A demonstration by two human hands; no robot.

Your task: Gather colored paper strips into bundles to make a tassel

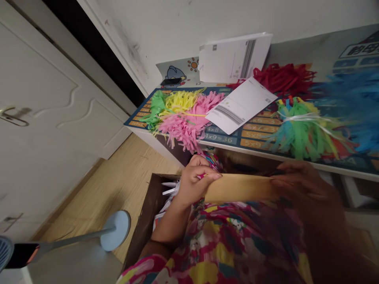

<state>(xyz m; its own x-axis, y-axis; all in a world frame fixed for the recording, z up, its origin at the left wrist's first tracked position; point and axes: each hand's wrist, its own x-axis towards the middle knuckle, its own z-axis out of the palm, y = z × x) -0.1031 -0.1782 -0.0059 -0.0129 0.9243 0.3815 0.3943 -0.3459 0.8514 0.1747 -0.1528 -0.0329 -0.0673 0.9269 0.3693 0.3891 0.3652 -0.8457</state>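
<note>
A folded strip of yellow paper (241,188) is stretched level above my lap. Its left end is pinched between the thumb and fingers of my left hand (194,179). My right hand (304,185), blurred and in shadow, closes around the other end. A thin dark shape shows by the right fingertips; I cannot make out what it is. Just beyond my hands, on the desk, lie fringed paper bunches: a pink one (189,126) near the left hand and a green multicoloured one (308,126), tied with white, near the right.
The desk top (222,140) carries a times-table mat, a white labelled card (241,105), a white labelled packet (233,59), and red (284,79) and blue (358,106) fringe. At my left are a brown box (142,221) and a stand with a round base (115,230); beyond is a white door (59,86).
</note>
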